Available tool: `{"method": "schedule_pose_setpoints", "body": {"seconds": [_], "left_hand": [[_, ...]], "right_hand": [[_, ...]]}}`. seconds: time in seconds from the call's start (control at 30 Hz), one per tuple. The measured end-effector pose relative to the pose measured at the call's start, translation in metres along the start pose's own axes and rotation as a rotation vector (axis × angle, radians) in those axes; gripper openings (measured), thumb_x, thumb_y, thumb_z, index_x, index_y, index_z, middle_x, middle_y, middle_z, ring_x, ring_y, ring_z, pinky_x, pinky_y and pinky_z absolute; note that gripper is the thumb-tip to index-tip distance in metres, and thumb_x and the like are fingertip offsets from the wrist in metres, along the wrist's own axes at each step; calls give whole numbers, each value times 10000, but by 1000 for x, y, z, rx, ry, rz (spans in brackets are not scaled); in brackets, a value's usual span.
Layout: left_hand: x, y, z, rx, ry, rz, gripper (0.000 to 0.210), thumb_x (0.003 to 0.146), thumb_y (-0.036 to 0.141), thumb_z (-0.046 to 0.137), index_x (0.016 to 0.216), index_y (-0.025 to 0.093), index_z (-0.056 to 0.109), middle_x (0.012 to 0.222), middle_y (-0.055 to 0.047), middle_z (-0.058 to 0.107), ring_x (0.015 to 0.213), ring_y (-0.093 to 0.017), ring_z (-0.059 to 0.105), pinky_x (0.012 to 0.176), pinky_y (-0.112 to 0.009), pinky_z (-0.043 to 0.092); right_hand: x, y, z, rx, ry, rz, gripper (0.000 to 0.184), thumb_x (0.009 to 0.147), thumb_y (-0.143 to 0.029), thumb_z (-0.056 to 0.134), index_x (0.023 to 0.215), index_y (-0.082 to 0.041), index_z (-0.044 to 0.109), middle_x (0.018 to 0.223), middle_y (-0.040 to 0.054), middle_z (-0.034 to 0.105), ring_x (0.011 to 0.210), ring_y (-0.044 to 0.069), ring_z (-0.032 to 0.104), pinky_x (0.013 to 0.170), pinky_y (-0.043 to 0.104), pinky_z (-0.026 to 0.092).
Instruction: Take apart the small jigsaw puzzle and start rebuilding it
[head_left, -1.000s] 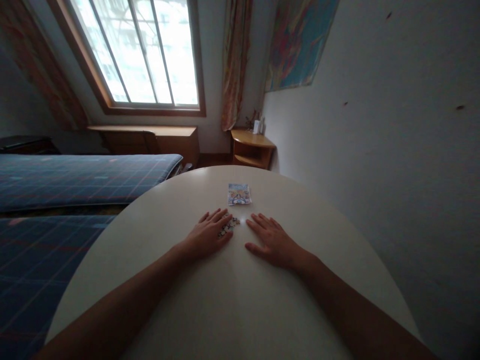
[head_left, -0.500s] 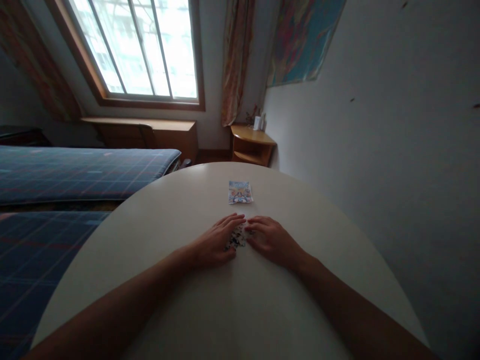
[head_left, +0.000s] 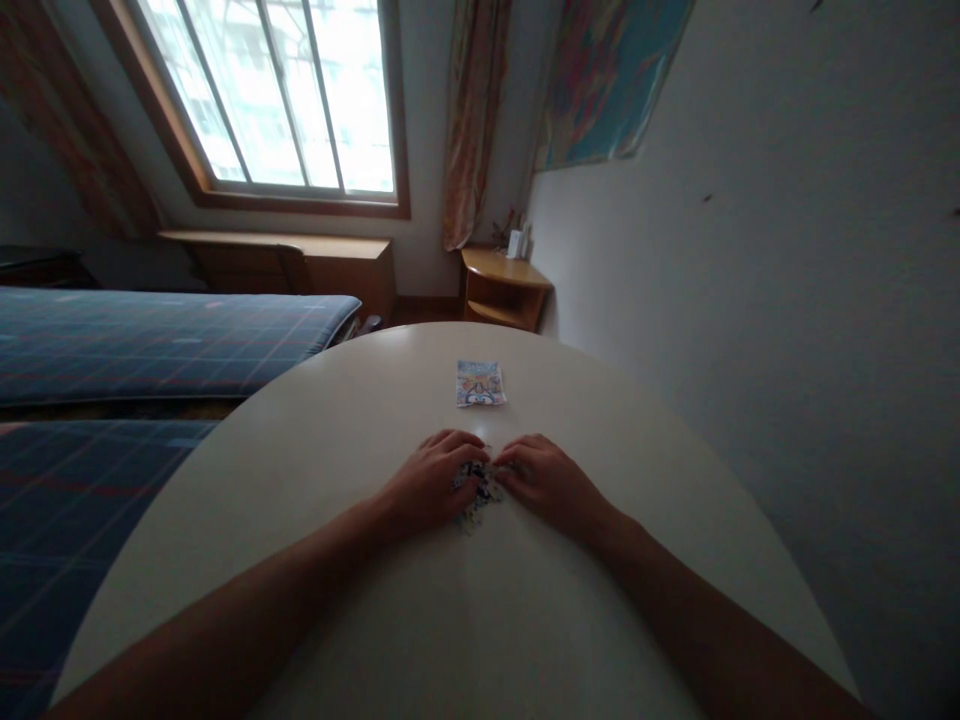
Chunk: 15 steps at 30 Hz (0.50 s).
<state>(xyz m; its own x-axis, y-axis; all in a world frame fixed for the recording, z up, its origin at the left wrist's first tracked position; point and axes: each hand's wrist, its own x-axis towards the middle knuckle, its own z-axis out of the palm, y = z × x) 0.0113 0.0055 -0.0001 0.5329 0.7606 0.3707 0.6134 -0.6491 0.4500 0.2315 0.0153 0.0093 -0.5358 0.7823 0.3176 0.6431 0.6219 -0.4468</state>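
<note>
A small heap of puzzle pieces (head_left: 482, 488), dark and pale, lies on the white round table (head_left: 480, 620). My left hand (head_left: 436, 478) curves round the heap's left side, thumb and fingers apart with pieces between them. At the right edge of the heap, my right hand (head_left: 546, 482) rests with bent fingers touching the pieces. Its fingertips almost meet those of the left hand. Some pieces are hidden beneath the fingers. Beyond both hands a printed picture packet or card (head_left: 481, 384), blue and orange, lies flat.
To the left stands a bed with a blue plaid mattress (head_left: 165, 340). Behind the table are a wooden desk (head_left: 337, 248) and a corner cabinet (head_left: 504, 268) with small items on it. A white wall (head_left: 750, 300) runs along the right.
The left thumb has moved up and inward over the heap, closer to its fingers. More pieces now show toward me, below the left thumb. The right hand has barely moved.
</note>
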Motion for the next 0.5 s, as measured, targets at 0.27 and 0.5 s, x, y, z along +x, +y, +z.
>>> {"method": "schedule_pose_setpoints", "body": {"seconds": [0.27,0.5], "left_hand": [[0,-4,4,28,60,-68,350,867,196,593,1210,231,654,1286,-51,640,1228,-246,530,1095,-439,424],[0,-7,6,42,1,-77,308,916,250,563,1196,270,690,1342,-5,628,1308,-260,494,1129,-477,386]], "right_hand": [[1,2,2,43,78,125,67,851,-187,653,896,-212,696,911,42,712,904,206,635,843,331,474],[2,7,-5,-43,158,298,64,825,-189,677,862,-219,720,905,43,731,881,223,647,820,341,475]]}}
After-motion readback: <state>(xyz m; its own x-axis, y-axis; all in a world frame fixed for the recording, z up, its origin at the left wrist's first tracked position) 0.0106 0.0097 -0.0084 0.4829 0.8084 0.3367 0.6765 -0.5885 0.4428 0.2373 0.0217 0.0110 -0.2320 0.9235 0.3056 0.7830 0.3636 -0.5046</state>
